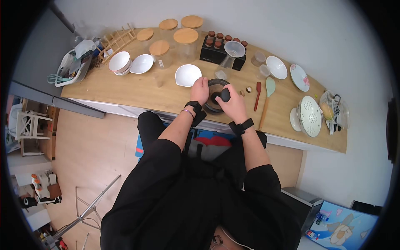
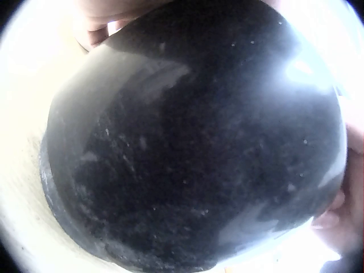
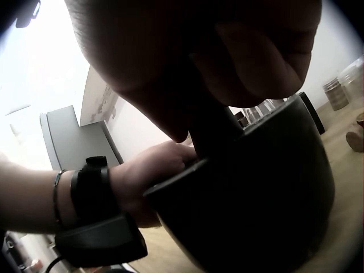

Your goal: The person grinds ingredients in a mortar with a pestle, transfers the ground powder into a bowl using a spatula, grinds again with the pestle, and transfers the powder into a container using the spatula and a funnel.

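A dark stone mortar [image 1: 211, 110] stands near the front edge of the counter, with brownish contents [image 1: 214, 88] inside. My left hand [image 1: 200, 91] grips its left side at the rim. In the left wrist view the mortar's glossy black outer wall [image 2: 193, 136] fills most of the picture, and fingers show at its upper edge. Curled around the black pestle [image 1: 225, 95], my right hand [image 1: 234, 105] holds it down in the bowl. The right wrist view shows the pestle's shaft [image 3: 213, 133] entering the mortar; its lower end is hidden by the wall.
Behind the mortar are a white bowl [image 1: 188, 76], a funnel [image 1: 234, 49] and a black spice rack [image 1: 212, 54]. A red spatula [image 1: 258, 96] and a green one [image 1: 270, 86] lie to the right, before a white colander [image 1: 311, 116]. Wooden-lidded jars [image 1: 161, 54] stand back left.
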Motion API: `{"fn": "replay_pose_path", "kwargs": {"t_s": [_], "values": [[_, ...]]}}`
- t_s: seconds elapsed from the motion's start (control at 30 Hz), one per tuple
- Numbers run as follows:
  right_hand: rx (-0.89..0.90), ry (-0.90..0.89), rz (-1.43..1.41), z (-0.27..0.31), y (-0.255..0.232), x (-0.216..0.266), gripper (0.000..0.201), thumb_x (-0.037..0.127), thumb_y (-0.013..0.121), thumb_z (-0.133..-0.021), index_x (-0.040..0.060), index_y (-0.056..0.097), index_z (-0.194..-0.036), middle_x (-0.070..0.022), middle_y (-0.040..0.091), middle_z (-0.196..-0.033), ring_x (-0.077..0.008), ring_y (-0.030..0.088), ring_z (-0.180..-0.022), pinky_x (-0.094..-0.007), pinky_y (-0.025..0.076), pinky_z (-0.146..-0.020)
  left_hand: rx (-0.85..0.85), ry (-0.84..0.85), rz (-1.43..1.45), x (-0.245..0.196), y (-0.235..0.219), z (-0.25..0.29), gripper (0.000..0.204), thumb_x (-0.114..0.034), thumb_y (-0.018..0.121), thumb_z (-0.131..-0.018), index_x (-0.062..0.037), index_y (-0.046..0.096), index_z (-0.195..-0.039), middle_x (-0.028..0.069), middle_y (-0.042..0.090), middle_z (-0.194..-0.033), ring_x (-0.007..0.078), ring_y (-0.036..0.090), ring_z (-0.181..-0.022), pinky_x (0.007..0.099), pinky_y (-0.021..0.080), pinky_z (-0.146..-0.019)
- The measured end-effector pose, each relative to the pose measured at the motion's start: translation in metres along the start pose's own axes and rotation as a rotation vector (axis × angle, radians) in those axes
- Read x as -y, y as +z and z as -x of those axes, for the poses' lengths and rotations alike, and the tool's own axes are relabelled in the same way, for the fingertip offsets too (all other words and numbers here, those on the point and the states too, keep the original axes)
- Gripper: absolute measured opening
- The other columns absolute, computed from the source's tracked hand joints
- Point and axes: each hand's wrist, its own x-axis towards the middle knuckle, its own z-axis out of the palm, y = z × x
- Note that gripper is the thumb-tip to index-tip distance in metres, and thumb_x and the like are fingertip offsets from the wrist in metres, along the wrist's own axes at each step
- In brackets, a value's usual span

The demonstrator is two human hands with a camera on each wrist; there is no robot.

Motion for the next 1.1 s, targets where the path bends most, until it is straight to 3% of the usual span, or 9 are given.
{"fn": "replay_pose_path", "kwargs": {"t_s": [0.17, 0.23, 0.37, 0.47, 0.53, 0.67, 0.8, 0.9, 1.1], "values": [[-0.044, -0.045, -0.01, 0.001, -0.002, 0.01, 0.04, 0.022, 0.077, -0.078, 0.0127, 0.054, -0.109, -0.0208, 0.068, -0.086, -0.0435, 0.065, -0.083, -0.0489, 0.052, -0.068, 0.004, -0.01, -0.022, -0.004, -0.003, 0.0, 0.034, -0.026, 0.044, -0.101, 0.0019, 0.062, -0.094, 0.0271, 0.064, -0.092, 0.0462, 0.059, -0.092, 0.0507, 0.046, -0.081], [-0.056, 0.021, 0.0, 0.004, -0.003, 0.011, 0.042, 0.022, 0.08, -0.075, 0.0091, 0.057, -0.108, -0.0186, 0.067, -0.084, -0.0403, 0.067, -0.08, -0.0429, 0.052, -0.068, 0.014, -0.01, -0.024, -0.001, -0.002, 0.001, 0.034, -0.026, 0.044, -0.101, 0.0018, 0.062, -0.095, 0.0272, 0.064, -0.092, 0.0462, 0.059, -0.092, 0.0507, 0.046, -0.081], [-0.05, 0.07, 0.027, 0.001, 0.001, -0.002, 0.041, 0.022, 0.08, -0.075, 0.0091, 0.057, -0.107, -0.0186, 0.068, -0.085, -0.039, 0.067, -0.082, -0.0429, 0.052, -0.07, 0.0, 0.004, -0.005, 0.001, 0.002, -0.002, 0.034, -0.026, 0.044, -0.101, 0.0019, 0.063, -0.095, 0.0276, 0.064, -0.092, 0.0464, 0.059, -0.092, 0.0508, 0.046, -0.082], [-0.093, -0.019, 0.012, 0.0, -0.012, -0.002, 0.042, 0.023, 0.078, -0.076, 0.0127, 0.056, -0.11, -0.02, 0.069, -0.085, -0.0423, 0.066, -0.082, -0.048, 0.053, -0.068, -0.004, -0.004, -0.002, 0.001, -0.001, 0.0, 0.034, -0.026, 0.044, -0.101, 0.002, 0.062, -0.094, 0.0277, 0.064, -0.092, 0.0465, 0.059, -0.092, 0.0509, 0.046, -0.081], [-0.132, 0.102, 0.041, 0.003, -0.025, 0.01, 0.042, 0.024, 0.078, -0.076, 0.0133, 0.056, -0.111, -0.0203, 0.068, -0.085, -0.0425, 0.066, -0.083, -0.0478, 0.052, -0.069, -0.001, -0.015, -0.005, 0.0, -0.001, 0.001, 0.034, -0.026, 0.044, -0.101, 0.002, 0.063, -0.094, 0.0278, 0.064, -0.092, 0.0466, 0.059, -0.092, 0.0509, 0.046, -0.081], [-0.039, 0.074, 0.048, 0.006, -0.004, -0.017, 0.042, 0.025, 0.078, -0.077, 0.0142, 0.056, -0.111, -0.02, 0.068, -0.086, -0.0431, 0.066, -0.082, -0.0482, 0.052, -0.068, 0.006, -0.008, 0.004, 0.003, 0.001, -0.001, 0.035, -0.026, 0.044, -0.101, 0.0022, 0.063, -0.094, 0.0277, 0.064, -0.091, 0.0469, 0.059, -0.091, 0.051, 0.047, -0.081], [0.018, 0.028, 0.055, 0.003, -0.007, -0.002, 0.042, 0.027, 0.078, -0.077, 0.0136, 0.056, -0.11, -0.0206, 0.068, -0.085, -0.0437, 0.066, -0.081, -0.0491, 0.052, -0.067, 0.0, -0.035, 0.005, -0.004, -0.002, 0.002, 0.035, -0.026, 0.044, -0.101, 0.0026, 0.062, -0.093, 0.0277, 0.064, -0.09, 0.0473, 0.059, -0.091, 0.0511, 0.046, -0.081], [-0.079, -0.004, -0.001, 0.001, -0.001, 0.005, 0.042, 0.027, 0.078, -0.077, 0.013, 0.055, -0.109, -0.0213, 0.068, -0.084, -0.044, 0.066, -0.082, -0.0498, 0.052, -0.067, 0.01, -0.035, -0.006, -0.004, -0.003, 0.001, 0.035, -0.026, 0.044, -0.101, 0.0026, 0.062, -0.093, 0.0278, 0.064, -0.091, 0.0472, 0.059, -0.091, 0.0509, 0.047, -0.081], [0.002, 0.004, 0.02, -0.002, -0.001, 0.004, 0.041, 0.026, 0.078, -0.077, 0.0117, 0.057, -0.109, -0.0206, 0.068, -0.085, -0.0435, 0.066, -0.082, -0.0486, 0.053, -0.069, -0.005, -0.03, 0.012, -0.004, -0.002, 0.001, 0.035, -0.026, 0.044, -0.101, 0.0025, 0.062, -0.094, 0.028, 0.064, -0.092, 0.047, 0.059, -0.092, 0.0502, 0.047, -0.082]]}}
